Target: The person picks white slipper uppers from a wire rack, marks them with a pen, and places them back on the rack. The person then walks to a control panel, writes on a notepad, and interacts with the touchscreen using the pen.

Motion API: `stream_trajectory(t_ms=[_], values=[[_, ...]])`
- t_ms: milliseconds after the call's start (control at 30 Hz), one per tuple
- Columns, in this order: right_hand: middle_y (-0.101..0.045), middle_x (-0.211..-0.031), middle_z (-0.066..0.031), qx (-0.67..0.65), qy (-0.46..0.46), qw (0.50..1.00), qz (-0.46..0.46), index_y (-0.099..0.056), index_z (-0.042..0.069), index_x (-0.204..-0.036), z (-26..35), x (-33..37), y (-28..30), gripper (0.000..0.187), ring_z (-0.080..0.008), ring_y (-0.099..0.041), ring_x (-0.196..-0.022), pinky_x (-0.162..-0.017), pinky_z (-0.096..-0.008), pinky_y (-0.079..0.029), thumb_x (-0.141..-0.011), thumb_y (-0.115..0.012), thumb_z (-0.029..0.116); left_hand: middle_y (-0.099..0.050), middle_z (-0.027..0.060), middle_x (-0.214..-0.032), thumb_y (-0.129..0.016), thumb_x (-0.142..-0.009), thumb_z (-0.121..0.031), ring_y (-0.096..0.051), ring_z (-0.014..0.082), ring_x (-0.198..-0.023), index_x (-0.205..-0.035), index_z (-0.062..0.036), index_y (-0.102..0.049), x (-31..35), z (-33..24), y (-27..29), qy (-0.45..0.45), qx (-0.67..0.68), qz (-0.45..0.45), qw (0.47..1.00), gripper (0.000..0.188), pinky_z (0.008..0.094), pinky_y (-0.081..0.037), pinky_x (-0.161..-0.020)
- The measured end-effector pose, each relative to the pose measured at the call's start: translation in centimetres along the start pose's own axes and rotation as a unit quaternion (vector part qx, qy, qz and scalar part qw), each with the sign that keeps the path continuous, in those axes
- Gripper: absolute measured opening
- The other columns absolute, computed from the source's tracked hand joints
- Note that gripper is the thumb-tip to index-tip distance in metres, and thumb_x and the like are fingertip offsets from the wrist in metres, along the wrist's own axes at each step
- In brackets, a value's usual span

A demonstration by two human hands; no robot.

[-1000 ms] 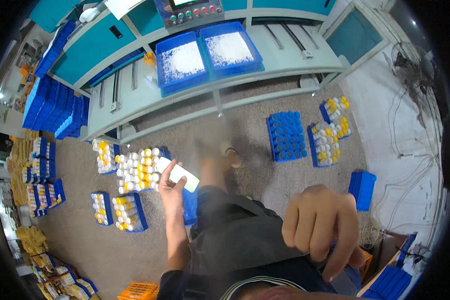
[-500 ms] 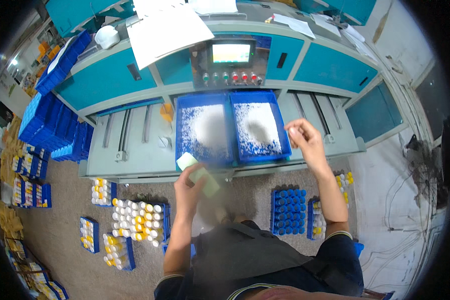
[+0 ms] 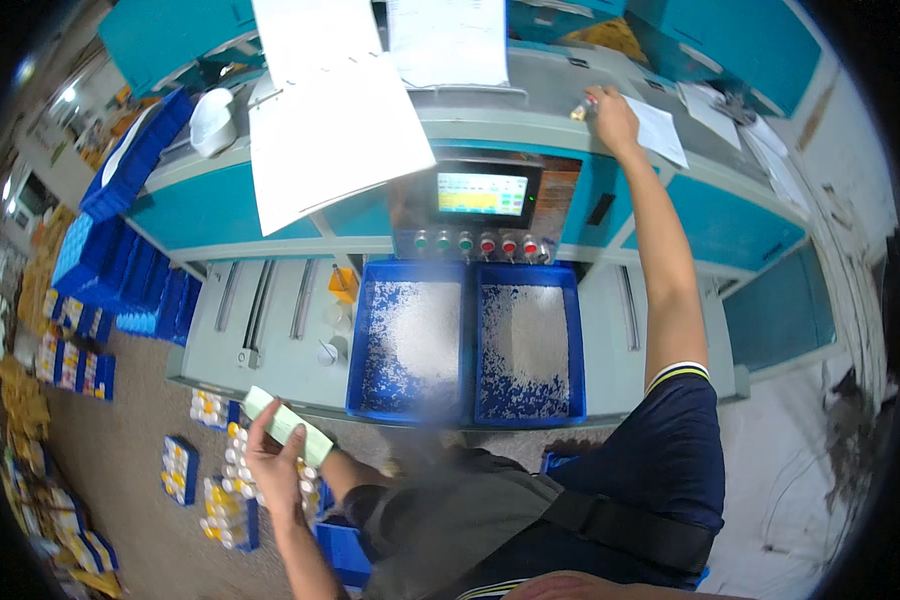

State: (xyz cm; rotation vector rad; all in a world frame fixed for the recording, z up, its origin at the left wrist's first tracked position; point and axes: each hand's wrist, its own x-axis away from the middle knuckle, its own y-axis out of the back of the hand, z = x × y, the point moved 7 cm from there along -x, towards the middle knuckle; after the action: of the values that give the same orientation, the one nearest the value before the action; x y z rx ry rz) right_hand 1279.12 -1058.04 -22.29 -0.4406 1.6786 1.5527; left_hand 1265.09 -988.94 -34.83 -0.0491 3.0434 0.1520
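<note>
My left hand (image 3: 276, 468) pinches a pale green paper slip (image 3: 305, 432) between thumb and fingers, left of the machine's front edge. Far up to the right, my right arm is stretched over the machine. There my right hand (image 3: 616, 122) closes its fingers on a small red-and-yellow item (image 3: 581, 107) beside a white paper sheet (image 3: 656, 130). What kind of item it is, I cannot tell. Below, two blue trays (image 3: 354, 392) (image 3: 581, 395) stand side by side on the machine's bed, strewn with small white pieces.
A lit screen (image 3: 482, 194) sits above a row of coloured buttons (image 3: 487, 246). Large white sheets (image 3: 335, 140) overhang the panel. An orange container (image 3: 343, 285) and a small white cup (image 3: 327, 353) stand left of the trays. Crates of white and yellow bottles (image 3: 228, 512) stand on the floor.
My right hand has gone from beside the right tray up to the small item on the machine top. My left hand has moved left with the green slip. The view has shifted.
</note>
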Motion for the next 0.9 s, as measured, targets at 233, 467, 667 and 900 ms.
stream_trajectory(t_ms=[233,467,667,900], values=[[-0.067,-0.103,-0.0097,0.066,0.085,0.99,0.089,-0.073,0.014,-0.102,-1.8,-2.3,-4.2,0.023,-0.0311,-0.063,-0.103,-0.08,-0.043,-0.055,-0.083,-0.063,0.007,-0.06,0.0133,-0.13,-0.069,-0.082,0.014,-0.06,0.0171,-0.113,-0.135,0.0033,-0.055,-5.2,-5.1,-2.0,-0.053,-0.05,-0.002,0.997,0.056,0.0299,-0.05,-0.096],[-0.066,-0.092,-0.0097,0.027,0.109,0.993,0.045,-0.058,0.008,-0.097,-1.0,-1.9,-2.7,0.01,-0.0312,-0.061,-0.093,-0.074,-0.0441,-0.05,-0.088,-0.062,0.008,-0.061,0.0086,-0.125,-0.068,-0.084,0.013,-0.061,0.012,-0.104,-0.137,-0.0009,-0.055,-12.0,-7.8,-6.6,-0.085,-0.06,0.066,0.992,0.056,0.0271,-0.052,-0.089],[-0.065,-0.091,-0.0093,0.06,0.148,0.987,0.019,-0.059,0.01,-0.103,0.6,-1.6,-1.7,0.014,-0.0296,-0.061,-0.094,-0.078,-0.0425,-0.046,-0.09,-0.06,0.007,-0.061,0.0103,-0.127,-0.068,-0.084,0.013,-0.062,0.0141,-0.107,-0.139,-0.0019,-0.054,-18.8,-9.2,-8.7,-0.123,-0.071,0.074,0.987,0.059,0.027,-0.052,-0.088],[-0.067,-0.097,-0.0091,0.114,0.201,0.972,0.047,-0.061,0.011,-0.112,1.9,-1.9,-1.7,0.02,-0.0279,-0.061,-0.098,-0.082,-0.0406,-0.045,-0.092,-0.059,0.008,-0.059,-0.0041,-0.082,-0.076,-0.085,-0.002,-0.044,0.0025,-0.068,-0.123,-0.005,-0.069,-25.8,-10.2,-11.4,-0.133,-0.099,0.119,0.979,0.039,0.0187,-0.035,-0.058]])
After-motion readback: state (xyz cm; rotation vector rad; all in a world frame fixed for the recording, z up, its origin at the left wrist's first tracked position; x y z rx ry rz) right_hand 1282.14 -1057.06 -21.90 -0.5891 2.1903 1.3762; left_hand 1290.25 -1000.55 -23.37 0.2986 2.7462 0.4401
